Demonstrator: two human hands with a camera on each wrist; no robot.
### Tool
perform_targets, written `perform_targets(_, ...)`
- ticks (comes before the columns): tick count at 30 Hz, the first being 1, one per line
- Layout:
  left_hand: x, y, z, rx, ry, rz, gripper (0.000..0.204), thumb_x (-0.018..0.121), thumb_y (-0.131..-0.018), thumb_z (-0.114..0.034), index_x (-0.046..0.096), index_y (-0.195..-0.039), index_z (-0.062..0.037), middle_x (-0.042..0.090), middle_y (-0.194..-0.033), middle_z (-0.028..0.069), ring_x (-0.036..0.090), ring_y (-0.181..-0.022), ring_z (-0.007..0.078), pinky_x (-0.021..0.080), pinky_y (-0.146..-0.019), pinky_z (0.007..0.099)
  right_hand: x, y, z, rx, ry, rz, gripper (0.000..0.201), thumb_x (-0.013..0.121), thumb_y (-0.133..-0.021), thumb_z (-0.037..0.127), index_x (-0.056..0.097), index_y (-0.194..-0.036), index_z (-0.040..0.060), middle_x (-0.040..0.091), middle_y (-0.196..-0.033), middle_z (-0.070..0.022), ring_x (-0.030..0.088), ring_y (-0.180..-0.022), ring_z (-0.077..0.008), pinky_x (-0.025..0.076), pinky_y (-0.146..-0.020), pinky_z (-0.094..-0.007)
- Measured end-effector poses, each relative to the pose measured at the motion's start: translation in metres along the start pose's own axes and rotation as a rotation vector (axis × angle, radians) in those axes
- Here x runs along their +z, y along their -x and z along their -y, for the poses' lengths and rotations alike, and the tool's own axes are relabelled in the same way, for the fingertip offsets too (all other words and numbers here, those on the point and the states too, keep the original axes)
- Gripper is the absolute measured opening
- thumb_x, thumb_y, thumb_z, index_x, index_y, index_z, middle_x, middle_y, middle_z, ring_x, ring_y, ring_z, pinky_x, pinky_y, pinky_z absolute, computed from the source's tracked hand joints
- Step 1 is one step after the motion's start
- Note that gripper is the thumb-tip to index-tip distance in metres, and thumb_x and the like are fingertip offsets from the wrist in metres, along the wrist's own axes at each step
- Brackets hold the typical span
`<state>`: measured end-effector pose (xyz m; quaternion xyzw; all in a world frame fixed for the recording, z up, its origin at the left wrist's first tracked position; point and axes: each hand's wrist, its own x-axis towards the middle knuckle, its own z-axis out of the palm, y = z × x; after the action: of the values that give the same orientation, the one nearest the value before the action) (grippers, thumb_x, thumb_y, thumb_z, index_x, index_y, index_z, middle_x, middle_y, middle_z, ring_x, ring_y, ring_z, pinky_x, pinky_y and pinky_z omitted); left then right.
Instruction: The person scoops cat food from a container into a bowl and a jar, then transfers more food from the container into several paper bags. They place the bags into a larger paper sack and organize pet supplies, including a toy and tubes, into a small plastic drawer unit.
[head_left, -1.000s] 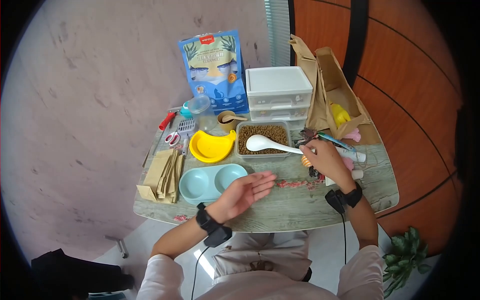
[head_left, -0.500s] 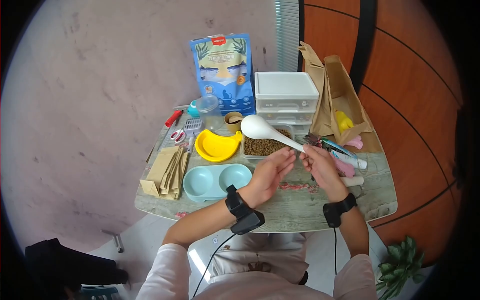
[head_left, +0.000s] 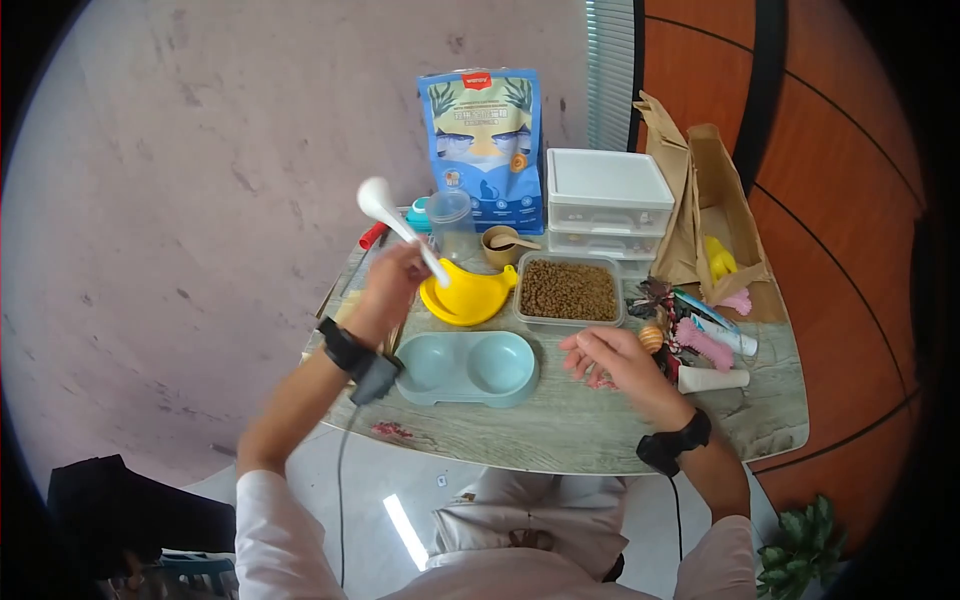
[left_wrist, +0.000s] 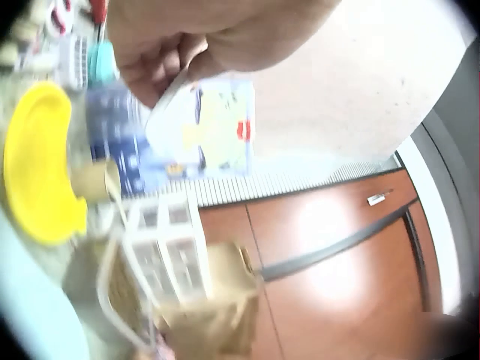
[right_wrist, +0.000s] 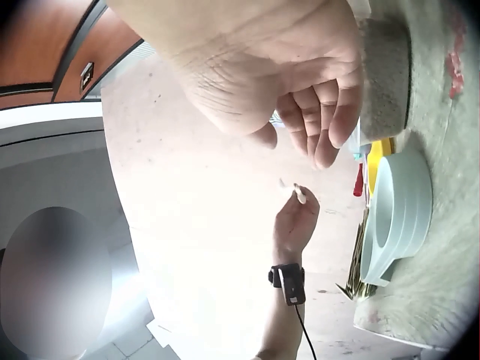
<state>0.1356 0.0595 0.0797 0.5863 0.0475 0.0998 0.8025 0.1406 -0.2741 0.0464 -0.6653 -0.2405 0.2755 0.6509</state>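
My left hand (head_left: pixel 385 290) grips the handle of a large white spoon (head_left: pixel 377 200), raised over the left side of the table with its bowl tipped up. In the left wrist view, curled fingers (left_wrist: pixel 154 71) hold the blurred white handle. My right hand (head_left: pixel 620 362) holds nothing and hovers over the table with loosely bent fingers, also in the right wrist view (right_wrist: pixel 300 82). Just beyond it stands a clear tub of brown kibble (head_left: pixel 567 290). A light-blue double bowl (head_left: pixel 466 393) sits at the front, and a yellow dish (head_left: pixel 465 300) lies behind it.
A blue pet-food bag (head_left: pixel 487 150), a clear jar (head_left: pixel 452 222), a small brown cup (head_left: pixel 497 250) and white drawers (head_left: pixel 610 185) stand at the back. Rightward are a paper bag (head_left: pixel 715 200), a pink bone toy (head_left: pixel 704 344) and a white tube (head_left: pixel 713 379).
The white spoon went from my right hand to my left, which carried it leftward. My right hand let go of the handle and moved down towards the table front.
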Motion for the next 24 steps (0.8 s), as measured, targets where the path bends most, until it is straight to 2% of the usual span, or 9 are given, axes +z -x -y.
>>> perform_targets(1,-0.028,-0.016,-0.008,-0.058,-0.07,-0.045,0.02,0.047,-0.096,-0.017,0.056,-0.109,-0.0046,0.056,-0.091,0.0024,0.055,-0.084,0.0135,0.045,-0.08,0.0283,-0.001,-0.002,0.0,-0.014,0.06,0.028,0.033,0.047,-0.098,0.028,0.062,-0.108,0.0015,0.065,-0.086,-0.003,0.059,-0.074,-0.0066,0.045,-0.057,-0.0187)
perform_targets(3,-0.087,-0.049,-0.018,-0.136,-0.165,0.026,0.022,0.051,-0.094,-0.017,0.059,-0.11,-0.0049,0.059,-0.09,0.0024,0.057,-0.084,0.0124,0.046,-0.075,0.0265,-0.002,-0.005,0.005,-0.018,0.07,0.022,0.031,0.046,-0.098,0.025,0.063,-0.107,-0.0001,0.064,-0.085,-0.0043,0.059,-0.073,-0.0074,0.046,-0.057,-0.0195)
perform_targets(5,-0.112,-0.056,-0.027,-0.142,-0.2,-0.04,0.018,0.05,-0.095,-0.015,0.059,-0.105,-0.0023,0.06,-0.091,0.0044,0.056,-0.083,0.0131,0.047,-0.077,0.0297,0.0,-0.007,0.009,-0.024,0.082,0.011,0.031,0.046,-0.098,0.022,0.063,-0.106,-0.0018,0.064,-0.084,-0.0056,0.059,-0.072,-0.0082,0.047,-0.057,-0.0203)
perform_targets(7,-0.141,-0.07,-0.02,-0.219,-0.467,-0.096,0.022,0.052,-0.094,-0.017,0.059,-0.109,-0.0026,0.061,-0.095,0.0044,0.059,-0.087,0.0131,0.048,-0.077,0.0282,0.002,-0.006,0.01,0.0,0.117,0.008,0.029,0.048,-0.097,0.023,0.063,-0.106,-0.0007,0.065,-0.084,-0.0049,0.058,-0.071,-0.0077,0.046,-0.056,-0.0197)
perform_targets(9,-0.159,-0.079,-0.009,-0.239,-0.459,-0.094,0.023,0.053,-0.093,-0.016,0.059,-0.109,-0.0011,0.062,-0.097,0.006,0.06,-0.089,0.0141,0.049,-0.077,0.0299,0.001,-0.003,0.01,0.034,0.143,0.055,0.029,0.048,-0.097,0.024,0.064,-0.106,0.0015,0.065,-0.085,-0.0034,0.058,-0.072,-0.0074,0.046,-0.059,-0.0204)
perform_targets(13,-0.174,-0.094,0.015,-0.263,-0.554,-0.137,0.025,0.058,-0.09,-0.019,0.06,-0.109,-0.0035,0.064,-0.096,0.0044,0.06,-0.085,0.0136,0.048,-0.076,0.0294,-0.003,0.001,0.003,0.05,0.21,0.15,0.028,0.049,-0.097,0.026,0.064,-0.106,0.0035,0.064,-0.085,-0.0016,0.059,-0.074,-0.0076,0.047,-0.063,-0.0222)
perform_targets(18,-0.172,-0.106,0.027,-0.247,-0.637,-0.148,0.021,0.061,-0.087,-0.018,0.064,-0.104,-0.0062,0.064,-0.09,0.0025,0.061,-0.078,0.0133,0.049,-0.067,0.0292,-0.003,0.002,0.015,0.084,0.2,0.131,0.028,0.05,-0.097,0.025,0.064,-0.105,0.0027,0.065,-0.085,-0.002,0.059,-0.074,-0.0076,0.047,-0.062,-0.0216)
perform_targets(20,-0.166,-0.107,0.03,-0.224,-0.73,-0.208,0.019,0.061,-0.085,-0.016,0.065,-0.1,-0.0054,0.064,-0.089,0.0036,0.062,-0.075,0.0147,0.05,-0.061,0.0314,-0.001,-0.001,0.019,0.098,0.2,0.122,0.028,0.05,-0.096,0.025,0.064,-0.104,0.0024,0.065,-0.085,-0.0022,0.059,-0.074,-0.0078,0.047,-0.062,-0.0215)
perform_targets(24,-0.167,-0.116,0.038,-0.229,-0.782,-0.288,0.022,0.059,-0.083,-0.014,0.065,-0.103,-0.0055,0.065,-0.085,0.0052,0.063,-0.072,0.0165,0.05,-0.058,0.0331,-0.002,-0.025,0.032,0.027,0.325,0.101,0.026,0.052,-0.095,0.024,0.065,-0.103,0.0024,0.065,-0.083,-0.0026,0.058,-0.071,-0.0079,0.047,-0.06,-0.0215)
